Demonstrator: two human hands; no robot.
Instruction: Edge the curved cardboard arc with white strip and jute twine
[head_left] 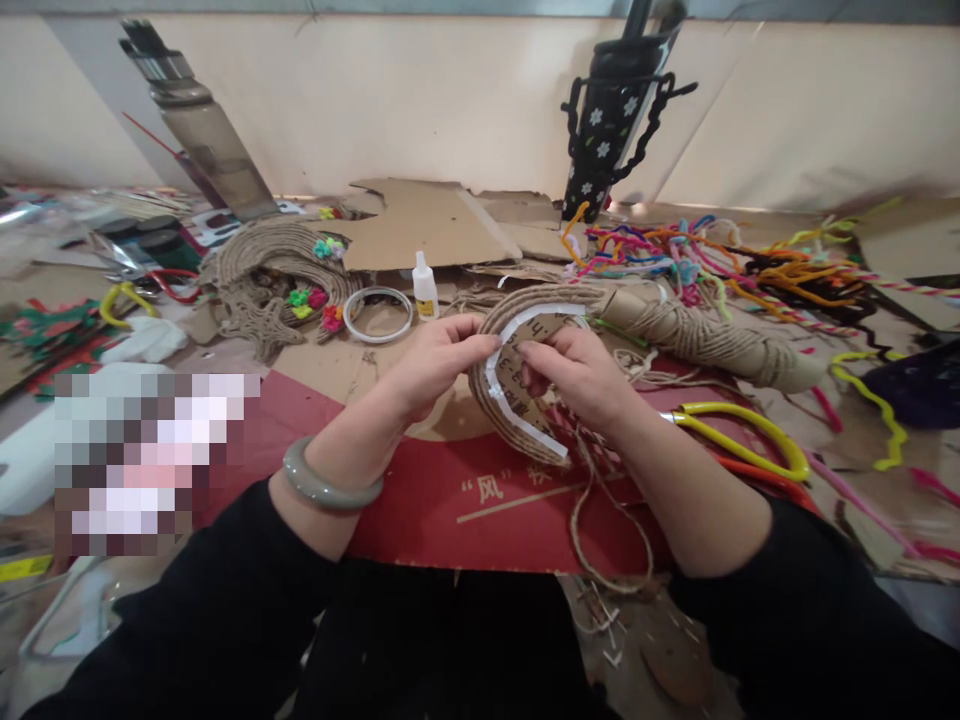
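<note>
My left hand [435,365] and my right hand [577,375] both pinch a crescent-shaped cardboard piece [517,400] held above the table. Jute twine covers its outer edge, and a white tape strip [499,395] runs along its inner curve. My left fingers pinch the tape's upper end; my right fingers grip the cardboard's inner side. A loose twine tail [600,530] hangs down from the piece onto a red cardboard sheet [450,500]. A grey-green bangle [326,485] sits on my left wrist.
Yellow-handled scissors [742,440] lie to the right. A glue bottle [425,288] and tape roll [377,313] stand behind my hands. A twine-wrapped tube [705,335], pipe cleaners [712,260], a twine-covered moon shape [270,270], a dark bottle [202,120] and cardboard scraps crowd the table.
</note>
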